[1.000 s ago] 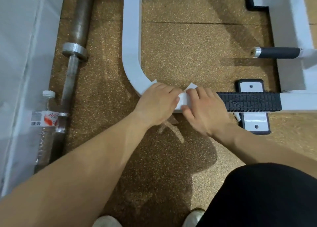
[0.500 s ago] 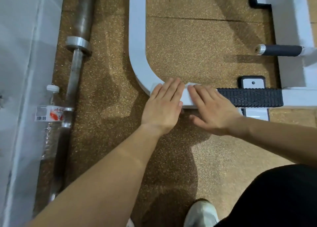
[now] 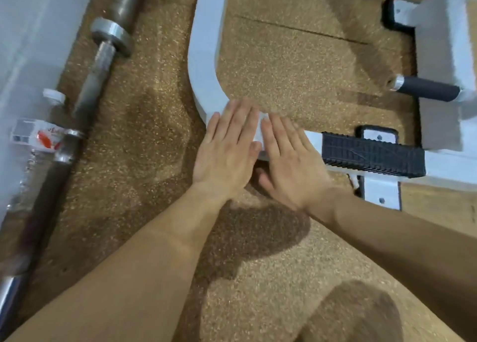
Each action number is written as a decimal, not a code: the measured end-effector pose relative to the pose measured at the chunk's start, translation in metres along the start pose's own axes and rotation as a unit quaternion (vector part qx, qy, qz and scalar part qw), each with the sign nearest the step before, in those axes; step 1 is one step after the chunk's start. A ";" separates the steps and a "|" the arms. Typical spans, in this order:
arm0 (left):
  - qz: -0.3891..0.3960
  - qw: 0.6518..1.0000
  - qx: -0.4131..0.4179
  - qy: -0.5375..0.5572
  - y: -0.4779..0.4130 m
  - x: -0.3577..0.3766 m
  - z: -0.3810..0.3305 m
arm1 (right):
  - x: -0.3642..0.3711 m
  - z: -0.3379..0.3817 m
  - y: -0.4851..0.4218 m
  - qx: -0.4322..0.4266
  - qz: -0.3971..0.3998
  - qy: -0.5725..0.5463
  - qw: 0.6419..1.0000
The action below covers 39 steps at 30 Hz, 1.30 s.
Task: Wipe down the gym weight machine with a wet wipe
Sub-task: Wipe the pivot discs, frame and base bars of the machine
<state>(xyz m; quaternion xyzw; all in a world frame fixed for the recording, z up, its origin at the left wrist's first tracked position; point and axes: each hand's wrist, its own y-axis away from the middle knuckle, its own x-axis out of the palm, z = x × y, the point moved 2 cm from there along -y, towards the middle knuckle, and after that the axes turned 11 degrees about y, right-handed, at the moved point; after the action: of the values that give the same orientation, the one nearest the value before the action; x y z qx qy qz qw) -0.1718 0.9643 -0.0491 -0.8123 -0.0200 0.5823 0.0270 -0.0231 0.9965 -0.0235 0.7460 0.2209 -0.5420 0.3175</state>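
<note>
Speckled floor point(image 3: 284, 65) surrounds the machine frame point(image 3: 204, 57); your left hand point(image 3: 224, 150) and right hand point(image 3: 289, 161) press flat, fingers straight, pinning the wet wipe point(image 3: 260, 132) on its bend. Keep pressure even; slide together.

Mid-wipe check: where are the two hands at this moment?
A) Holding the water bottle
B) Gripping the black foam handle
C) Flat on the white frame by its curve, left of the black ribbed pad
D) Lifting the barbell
C: the left hand and right hand lie side by side with straight fingers on the white frame, just left of the black ribbed pad.
</note>
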 end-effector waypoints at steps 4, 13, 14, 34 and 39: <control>-0.109 0.967 -0.185 0.140 0.003 0.013 -0.042 | 0.011 -0.019 0.018 -0.058 -0.050 0.007 0.997; -0.257 0.748 -0.361 0.493 -0.029 0.014 -0.022 | -0.018 -0.030 -0.055 -0.215 0.007 -0.014 0.976; -0.248 0.742 -0.359 0.509 -0.025 0.017 -0.021 | -0.017 -0.031 -0.056 -0.220 0.008 -0.012 0.975; -0.168 0.703 -0.444 0.529 -0.008 0.017 -0.046 | -0.001 -0.040 -0.013 -0.191 -0.065 0.090 0.975; -0.243 0.672 -0.482 0.507 0.041 0.015 -0.097 | 0.021 -0.063 0.021 -0.173 -0.107 0.096 0.974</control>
<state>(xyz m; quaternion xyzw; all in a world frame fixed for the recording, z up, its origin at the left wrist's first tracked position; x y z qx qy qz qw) -0.0750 0.9218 -0.0346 -0.8492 -0.4777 -0.0368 -0.2221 0.0400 1.0263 -0.0247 0.7005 0.4193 -0.4519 0.3595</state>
